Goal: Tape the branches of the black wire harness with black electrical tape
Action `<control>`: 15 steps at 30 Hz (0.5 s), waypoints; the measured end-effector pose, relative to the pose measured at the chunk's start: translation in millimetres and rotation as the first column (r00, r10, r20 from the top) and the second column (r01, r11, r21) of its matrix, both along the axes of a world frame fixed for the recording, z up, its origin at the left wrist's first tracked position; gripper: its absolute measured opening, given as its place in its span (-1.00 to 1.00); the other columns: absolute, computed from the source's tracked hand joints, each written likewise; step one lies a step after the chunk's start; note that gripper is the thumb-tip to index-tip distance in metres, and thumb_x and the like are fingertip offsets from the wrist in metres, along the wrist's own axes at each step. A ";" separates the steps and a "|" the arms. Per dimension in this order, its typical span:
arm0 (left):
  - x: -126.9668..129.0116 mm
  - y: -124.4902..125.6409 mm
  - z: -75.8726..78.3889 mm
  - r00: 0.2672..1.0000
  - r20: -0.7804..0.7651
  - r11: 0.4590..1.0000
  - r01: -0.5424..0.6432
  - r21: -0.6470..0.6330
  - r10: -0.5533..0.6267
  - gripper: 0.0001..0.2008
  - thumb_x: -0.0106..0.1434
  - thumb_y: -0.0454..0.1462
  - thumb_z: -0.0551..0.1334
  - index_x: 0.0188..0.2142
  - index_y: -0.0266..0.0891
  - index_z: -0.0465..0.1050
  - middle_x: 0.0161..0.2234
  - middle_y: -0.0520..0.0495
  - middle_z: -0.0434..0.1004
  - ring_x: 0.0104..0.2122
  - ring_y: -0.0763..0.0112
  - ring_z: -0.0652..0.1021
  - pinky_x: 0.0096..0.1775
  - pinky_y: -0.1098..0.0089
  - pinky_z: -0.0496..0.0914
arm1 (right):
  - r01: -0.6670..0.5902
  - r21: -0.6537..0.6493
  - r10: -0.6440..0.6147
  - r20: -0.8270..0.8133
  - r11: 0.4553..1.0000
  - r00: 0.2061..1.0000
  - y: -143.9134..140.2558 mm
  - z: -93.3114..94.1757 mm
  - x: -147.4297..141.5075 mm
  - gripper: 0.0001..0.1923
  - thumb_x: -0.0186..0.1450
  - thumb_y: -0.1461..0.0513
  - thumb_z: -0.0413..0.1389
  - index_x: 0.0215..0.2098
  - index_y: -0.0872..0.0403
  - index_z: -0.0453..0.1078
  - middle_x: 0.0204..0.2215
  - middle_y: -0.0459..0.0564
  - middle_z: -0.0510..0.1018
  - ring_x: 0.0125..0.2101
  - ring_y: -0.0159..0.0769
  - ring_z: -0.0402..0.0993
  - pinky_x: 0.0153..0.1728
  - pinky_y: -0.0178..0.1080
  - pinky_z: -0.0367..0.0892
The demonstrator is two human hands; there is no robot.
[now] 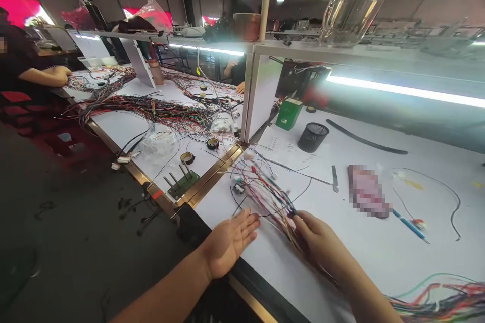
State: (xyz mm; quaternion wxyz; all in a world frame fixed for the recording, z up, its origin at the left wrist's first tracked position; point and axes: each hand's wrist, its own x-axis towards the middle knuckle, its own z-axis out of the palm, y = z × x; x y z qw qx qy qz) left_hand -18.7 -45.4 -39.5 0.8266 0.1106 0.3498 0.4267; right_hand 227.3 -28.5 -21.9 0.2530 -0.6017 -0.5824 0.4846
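Observation:
My right hand [312,234] is closed around a bundle of thin coloured wires [278,194] over the white worktable. The loose ends fan out away from me, some tipped with small connectors, and the rest trails back under my forearm. Palm up beside the bundle, my left hand [232,242] has its fingers stretched out and holds nothing. A small white and black connector [238,188] lies among the wire ends beyond my left fingertips. Some of the wires are blurred.
A black mesh cup [312,137], a green box [289,114] and a blue pen [411,226] are on the table. More wires [443,300] lie at lower right. A pegged green block [184,184] and tape rolls [187,158] stand left. Another person's arm [45,76] reaches the far bench.

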 end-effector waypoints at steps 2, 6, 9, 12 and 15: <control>13.3 12.6 1.4 0.991 0.134 0.999 0.027 -0.044 -0.021 -0.68 0.29 -0.13 0.19 -0.10 -0.34 0.43 0.06 -0.24 0.41 0.11 0.25 0.38 0.13 0.28 0.23 | -0.086 -0.059 0.077 -0.141 0.995 0.987 -4.1 5.1 -3.6 -0.59 0.28 -0.10 -0.05 -0.20 0.02 0.39 -0.39 -0.07 0.52 -0.39 -0.28 0.39 -0.36 -0.27 0.29; 26.0 31.9 9.4 0.988 0.156 1.000 -0.021 -0.003 0.022 -0.81 0.26 -0.20 0.24 -0.22 -0.28 0.47 -0.21 -0.10 0.56 -0.32 0.40 0.55 -0.18 0.35 0.41 | 0.083 0.043 -0.082 -0.038 0.996 0.996 -6.5 8.1 3.2 -0.61 0.23 -0.09 0.03 -0.46 0.06 0.35 -0.62 -0.11 0.41 -0.58 -0.37 0.26 -0.52 -0.32 0.18; 19.7 31.1 16.5 0.981 -0.170 0.966 -0.050 0.255 0.096 -0.83 0.20 -0.29 0.30 -0.21 -0.31 0.50 -0.30 -0.11 0.58 -0.44 0.49 0.52 -0.31 0.47 0.38 | 0.390 0.219 -0.369 -0.135 0.894 0.920 -5.0 4.1 19.4 -0.60 0.26 -0.09 -0.01 -0.44 0.05 0.33 -0.63 -0.12 0.37 -0.61 -0.37 0.24 -0.55 -0.31 0.17; 2.1 29.7 18.9 0.950 -0.295 0.960 -0.010 0.280 0.097 -0.74 0.23 -0.26 0.28 -0.10 -0.34 0.46 -0.17 -0.21 0.55 -0.25 0.34 0.55 -0.23 0.41 0.42 | 0.447 0.313 -0.441 -0.092 0.838 0.893 -3.7 -8.2 30.2 -0.61 0.28 -0.07 -0.03 -0.23 0.05 0.37 -0.50 -0.08 0.45 -0.52 -0.33 0.36 -0.44 -0.27 0.27; -17.7 32.1 16.6 0.973 -0.210 0.995 -0.100 -0.026 0.093 -0.73 0.31 -0.21 0.18 -0.05 -0.33 0.40 -0.11 -0.23 0.51 -0.21 0.30 0.56 -0.17 0.27 0.46 | 0.253 0.309 -0.332 0.240 0.917 0.912 -2.1 -27.5 32.1 -0.54 0.25 -0.07 -0.01 -0.03 0.01 0.36 -0.35 -0.05 0.53 -0.44 -0.28 0.44 -0.38 -0.22 0.31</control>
